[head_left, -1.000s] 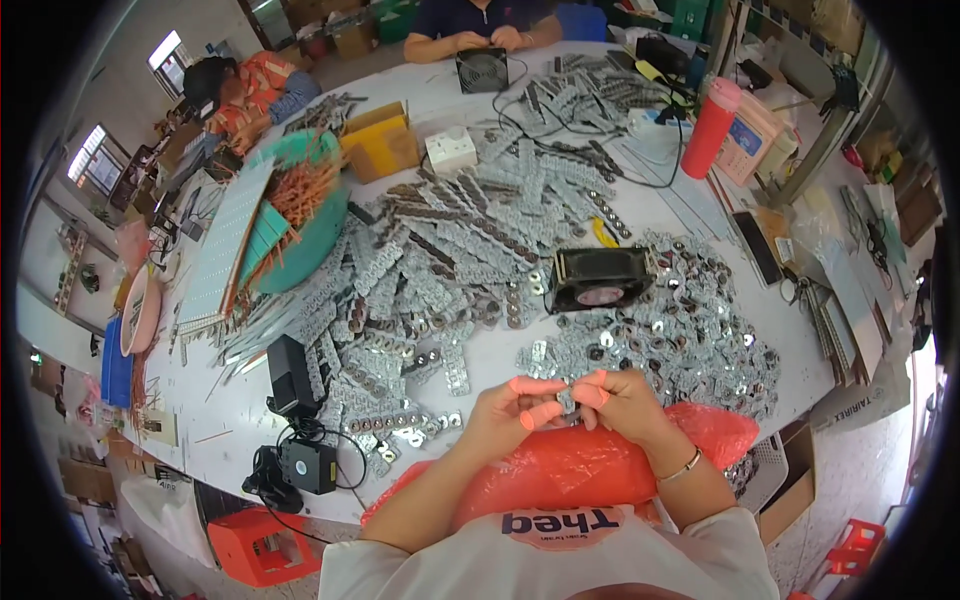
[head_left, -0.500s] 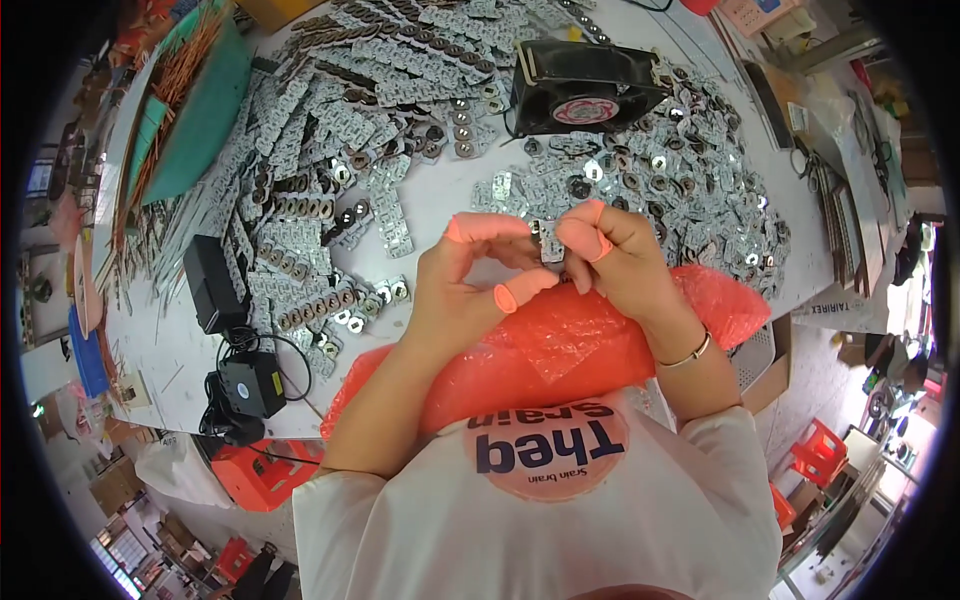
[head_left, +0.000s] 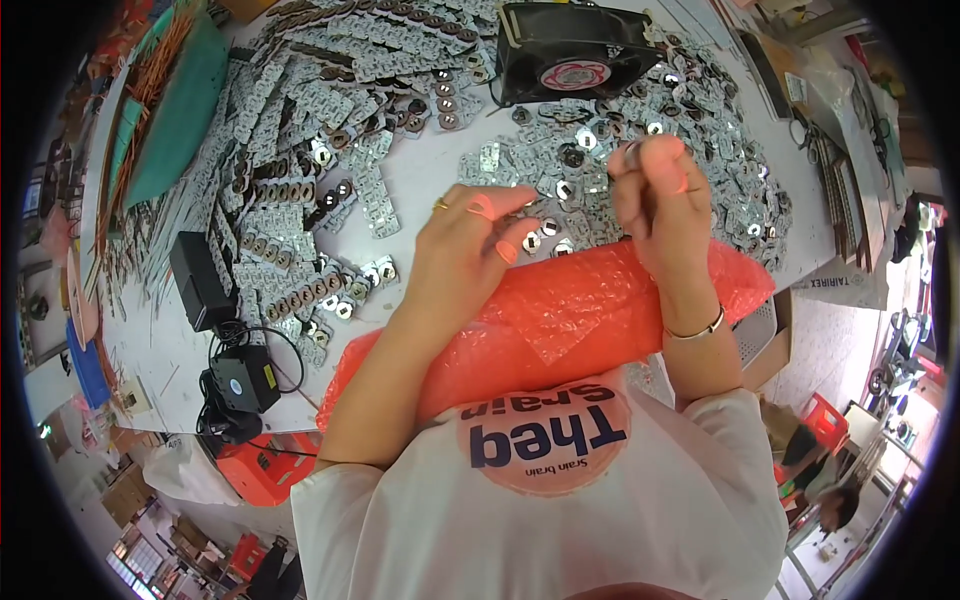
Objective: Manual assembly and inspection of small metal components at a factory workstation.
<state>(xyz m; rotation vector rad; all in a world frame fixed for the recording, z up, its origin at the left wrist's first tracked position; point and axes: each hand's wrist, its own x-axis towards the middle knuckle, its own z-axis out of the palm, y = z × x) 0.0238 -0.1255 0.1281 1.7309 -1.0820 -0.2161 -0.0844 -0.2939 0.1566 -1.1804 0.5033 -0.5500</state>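
My left hand (head_left: 455, 250) hovers just beyond the red bubble-wrap roll (head_left: 545, 315), its thumb and forefinger spread with nothing visible between them. Pink rubber finger cots cover those two fingertips. Past its fingertips lie a few small metal pieces with round shiny discs (head_left: 531, 242). To the right, my right hand (head_left: 668, 195) is raised over the edge of a heap of small metal pieces (head_left: 720, 150). Its fingers are curled and pressed together, also with pink cots; whatever they hold, if anything, is hidden. My forearms rest against the red roll.
A black fan (head_left: 575, 55) stands at the back among the pieces. Joined metal strips (head_left: 300, 105) cover the left side. Near the left edge are a green basin (head_left: 180, 120) with copper-coloured strips, black power adapters (head_left: 245, 380) and cables. Another person (head_left: 830, 500) is at the lower right.
My hands have moved apart. The right one rose up and right, and the left drew back left. The small metal piece formerly between their fingers no longer shows there.
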